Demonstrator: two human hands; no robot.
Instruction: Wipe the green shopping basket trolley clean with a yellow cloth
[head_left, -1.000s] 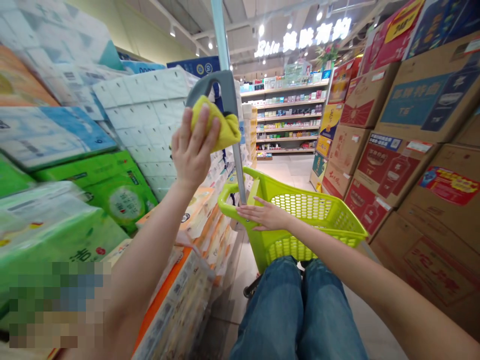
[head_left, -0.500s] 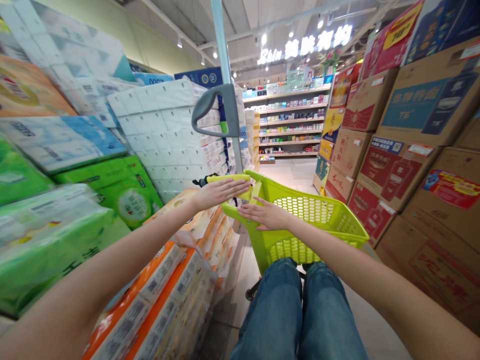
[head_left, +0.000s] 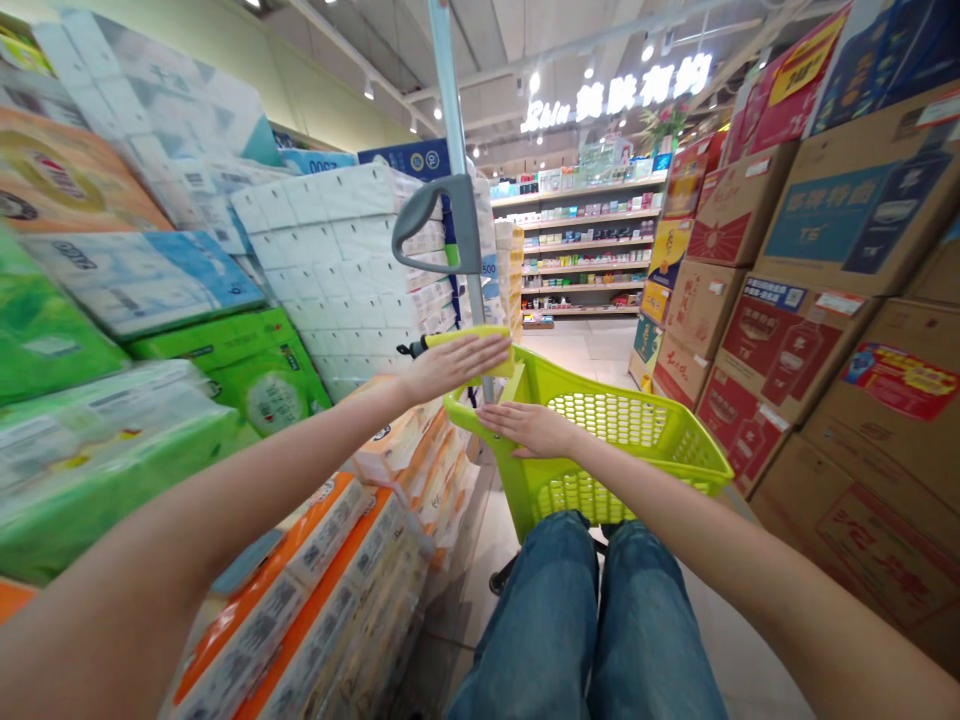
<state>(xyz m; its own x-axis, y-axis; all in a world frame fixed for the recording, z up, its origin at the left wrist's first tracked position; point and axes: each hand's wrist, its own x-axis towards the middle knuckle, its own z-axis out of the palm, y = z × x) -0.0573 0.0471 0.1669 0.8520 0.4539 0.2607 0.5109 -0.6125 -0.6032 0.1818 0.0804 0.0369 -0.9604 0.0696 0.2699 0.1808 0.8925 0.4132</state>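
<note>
A lime-green rolling shopping basket (head_left: 517, 490) with perforated sides stands in front of my knees. Its grey pull handle (head_left: 466, 225) rises on a metal pole. My left hand (head_left: 461, 362) lies with fingers stretched along a yellow-green bar-like piece (head_left: 491, 336) at the basket's near end, a black strap-like end (head_left: 412, 348) sticking out on its left. Just below, my right hand (head_left: 531, 427) rests flat on the rim at that same end, fingers extended. Whatever lies beneath my palms is hidden.
Packs of tissue (head_left: 337, 260) are stacked high on the left, with orange-edged packs (head_left: 322, 560) close by my left arm. Cardboard cartons (head_left: 832, 210) line the right side. Shelves of small goods (head_left: 589, 240) stand at the aisle's far end.
My left hand has risen slightly, and the yellow-green piece under it sits a little higher. My right hand stays at the rim, almost unmoved.
</note>
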